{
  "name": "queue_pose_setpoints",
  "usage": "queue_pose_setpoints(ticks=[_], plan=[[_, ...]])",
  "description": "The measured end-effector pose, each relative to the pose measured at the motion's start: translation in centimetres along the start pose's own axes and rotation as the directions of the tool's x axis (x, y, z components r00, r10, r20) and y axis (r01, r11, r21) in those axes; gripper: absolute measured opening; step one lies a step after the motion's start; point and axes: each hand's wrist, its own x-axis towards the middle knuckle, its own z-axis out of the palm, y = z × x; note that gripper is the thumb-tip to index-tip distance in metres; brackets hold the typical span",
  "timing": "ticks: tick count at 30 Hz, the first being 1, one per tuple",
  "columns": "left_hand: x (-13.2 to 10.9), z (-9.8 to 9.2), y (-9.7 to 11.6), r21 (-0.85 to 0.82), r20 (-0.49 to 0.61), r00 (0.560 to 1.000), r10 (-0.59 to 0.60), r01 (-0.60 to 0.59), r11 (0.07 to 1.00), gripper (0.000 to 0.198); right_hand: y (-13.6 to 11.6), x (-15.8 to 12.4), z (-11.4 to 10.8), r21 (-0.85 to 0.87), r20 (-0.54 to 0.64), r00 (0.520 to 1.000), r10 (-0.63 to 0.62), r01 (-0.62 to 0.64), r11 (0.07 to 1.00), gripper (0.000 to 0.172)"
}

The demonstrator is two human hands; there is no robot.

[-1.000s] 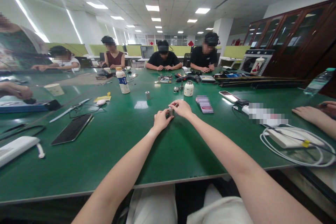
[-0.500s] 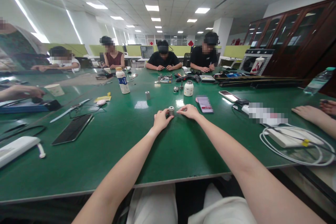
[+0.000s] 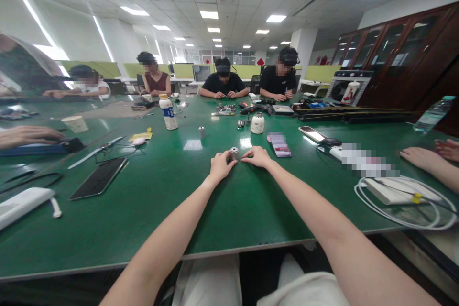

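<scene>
A small grey metal cylinder (image 3: 234,154) with a round, dark-marked top stands upright on the green table (image 3: 150,220). My left hand (image 3: 220,166) grips it from the left, thumb and fingers around its side. Just to its right, apart from it, is my right hand (image 3: 258,158), its thumb and fingertips pinched together low over the table. Whatever the pinch may hold is too small to make out. Farther back, a similar metal cylinder (image 3: 202,131) stands alone.
Beyond my hands stand a white jar (image 3: 257,123) and a drink bottle (image 3: 168,112). Phones lie to the right (image 3: 278,145) and left (image 3: 98,179). A power strip (image 3: 358,158) and coiled white cable (image 3: 358,198) sit at right. Other people's hands rest at both sides.
My right hand's pinched fingertips have come slightly lower and nearer the table. My left hand keeps its hold on the metal cylinder. The view has tilted up slightly.
</scene>
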Motion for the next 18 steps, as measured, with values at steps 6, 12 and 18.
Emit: queue_pose_setpoints(ticks=[6,12,18], plan=[[0.1,0.2,-0.2,-0.01,-0.001,1.0,0.002,-0.002,1.0,0.043,-0.9,1.5,-0.6,0.233,-0.198,0.98,0.011,0.036,0.972,0.021],[0.2,0.1,-0.2,-0.001,-0.001,1.0,-0.007,0.007,1.0,0.043,-2.8,2.5,-0.4,0.31,-0.225,0.973,-0.047,0.117,0.943,0.022],[0.1,0.1,0.0,-0.001,0.004,1.0,-0.012,0.012,1.0,0.042,-3.8,2.5,0.2,0.29,-0.184,0.981,-0.056,0.108,0.951,0.018]])
